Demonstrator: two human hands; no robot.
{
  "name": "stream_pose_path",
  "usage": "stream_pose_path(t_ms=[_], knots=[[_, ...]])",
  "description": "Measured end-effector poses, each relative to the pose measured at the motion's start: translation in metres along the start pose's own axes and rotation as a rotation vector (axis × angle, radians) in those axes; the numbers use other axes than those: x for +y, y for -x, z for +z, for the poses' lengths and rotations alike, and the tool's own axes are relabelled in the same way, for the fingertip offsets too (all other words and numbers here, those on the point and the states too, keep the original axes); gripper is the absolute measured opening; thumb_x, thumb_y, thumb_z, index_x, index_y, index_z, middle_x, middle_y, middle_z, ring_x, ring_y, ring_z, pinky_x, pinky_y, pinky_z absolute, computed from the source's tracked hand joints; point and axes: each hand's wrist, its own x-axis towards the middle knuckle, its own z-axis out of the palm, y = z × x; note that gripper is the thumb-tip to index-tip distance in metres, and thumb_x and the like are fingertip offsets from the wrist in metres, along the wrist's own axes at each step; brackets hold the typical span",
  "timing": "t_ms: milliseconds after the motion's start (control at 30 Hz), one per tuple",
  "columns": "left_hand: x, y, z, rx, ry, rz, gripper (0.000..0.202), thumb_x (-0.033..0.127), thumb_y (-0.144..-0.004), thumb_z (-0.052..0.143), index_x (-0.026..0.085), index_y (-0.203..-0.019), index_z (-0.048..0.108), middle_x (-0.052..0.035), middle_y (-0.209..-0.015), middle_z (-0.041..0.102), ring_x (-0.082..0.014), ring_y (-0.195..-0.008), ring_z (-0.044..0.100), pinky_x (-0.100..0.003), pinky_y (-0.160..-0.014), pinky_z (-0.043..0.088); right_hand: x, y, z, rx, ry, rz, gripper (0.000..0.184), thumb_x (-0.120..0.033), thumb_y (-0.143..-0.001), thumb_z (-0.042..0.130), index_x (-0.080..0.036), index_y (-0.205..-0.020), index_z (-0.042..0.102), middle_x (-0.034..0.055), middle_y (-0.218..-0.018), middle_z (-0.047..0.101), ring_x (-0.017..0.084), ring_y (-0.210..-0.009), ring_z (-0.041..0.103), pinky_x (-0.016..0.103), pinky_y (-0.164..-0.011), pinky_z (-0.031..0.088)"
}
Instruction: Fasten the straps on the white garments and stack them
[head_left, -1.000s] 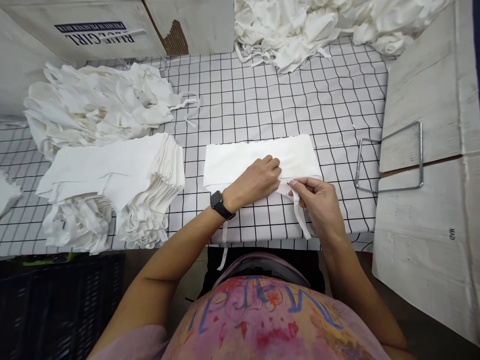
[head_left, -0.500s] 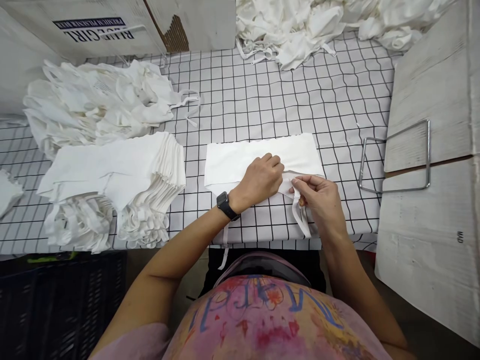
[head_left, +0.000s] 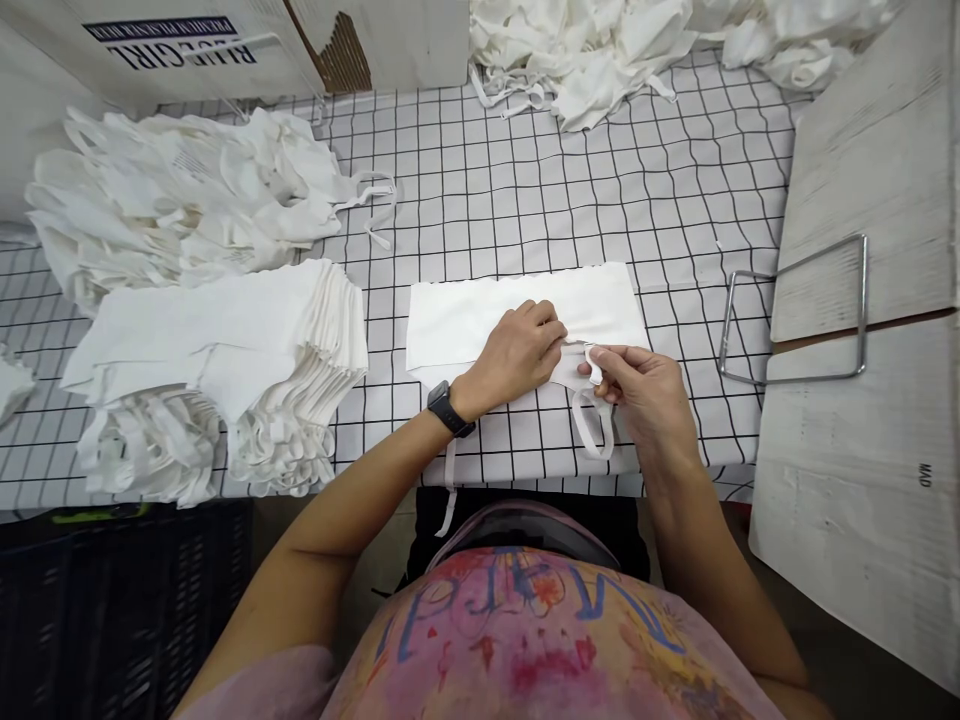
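Observation:
A white garment with thin straps (head_left: pixel 465 320) lies flat on the checked cloth in front of me. My left hand (head_left: pixel 523 345), a black watch on its wrist, rests on the garment's middle with fingers curled and closed at its lower edge; the fingertips are partly hidden. Close to its right, my right hand (head_left: pixel 637 385) pinches a white strap (head_left: pixel 592 425) between thumb and fingers, and the strap's loop hangs below. Another strap (head_left: pixel 449 470) trails over the table's front edge. To the left stands a neat stack of similar white garments (head_left: pixel 202 320), their straps bunched at the front.
A loose heap of white garments (head_left: pixel 195 195) lies behind the stack, and another heap (head_left: pixel 585 50) lies at the back. Cardboard boxes stand at the back left and on the right (head_left: pixel 855 440). A bent metal wire frame (head_left: pixel 795 378) leans by the right box. A dark crate (head_left: pixel 127 600) is below left.
My right hand has drawn the strap up slightly toward the garment's lower edge, and its hanging end now bends into a loop. My left hand stays on the garment, its fingers shifted a little.

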Motion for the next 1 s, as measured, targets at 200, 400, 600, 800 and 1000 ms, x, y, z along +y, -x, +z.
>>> stream_pose_path(t_ms=[200,400,600,800,1000], knots=[[0.004,0.003,-0.005,-0.015,0.013,-0.013,0.019,0.013,-0.094,0.052,0.014,-0.093,0.072,-0.0096,-0.105,0.069,-0.0223,-0.094,0.058,-0.038,-0.079,0.048,-0.001,0.003,0.000,-0.022,-0.047,0.050,0.019,-0.030,-0.072,0.087,-0.015,-0.082,0.080,0.0063,-0.075,0.075,0.008,-0.053,0.053,0.021,-0.048,0.044],[0.022,0.012,-0.016,0.129,0.301,-0.121,0.014,0.014,-0.089,0.062,0.018,-0.094,0.074,-0.0041,-0.095,0.074,-0.0207,-0.094,0.061,-0.038,-0.085,0.050,-0.003,0.009,-0.001,-0.033,-0.046,0.023,0.021,-0.029,-0.071,0.088,-0.015,-0.083,0.080,0.0042,-0.073,0.073,0.007,-0.053,0.053,0.021,-0.049,0.041],[0.041,0.017,-0.023,0.122,0.577,-0.203,0.013,0.025,-0.094,0.066,0.021,-0.083,0.072,0.0001,-0.083,0.075,-0.0157,-0.086,0.065,-0.034,-0.088,0.049,-0.006,0.019,-0.002,-0.082,-0.003,0.001,0.020,-0.032,-0.072,0.088,-0.016,-0.081,0.081,0.0011,-0.066,0.067,0.007,-0.050,0.048,0.022,-0.045,0.035],[0.049,0.019,-0.022,0.090,0.746,-0.385,0.015,0.024,-0.091,0.065,0.018,-0.080,0.073,-0.0022,-0.079,0.076,-0.0158,-0.080,0.068,-0.034,-0.082,0.051,-0.007,0.029,-0.005,-0.115,0.018,-0.023,0.021,-0.032,-0.072,0.086,-0.016,-0.084,0.081,0.0024,-0.066,0.069,0.008,-0.050,0.043,0.023,-0.046,0.034],[0.056,0.026,-0.023,0.110,0.898,-0.470,0.016,0.027,-0.088,0.068,0.017,-0.076,0.074,-0.0035,-0.078,0.076,-0.0146,-0.074,0.067,-0.030,-0.073,0.052,-0.009,0.038,-0.007,-0.111,0.020,-0.031,0.024,-0.033,-0.069,0.087,-0.017,-0.086,0.081,0.0019,-0.066,0.068,0.007,-0.051,0.042,0.023,-0.046,0.034]])
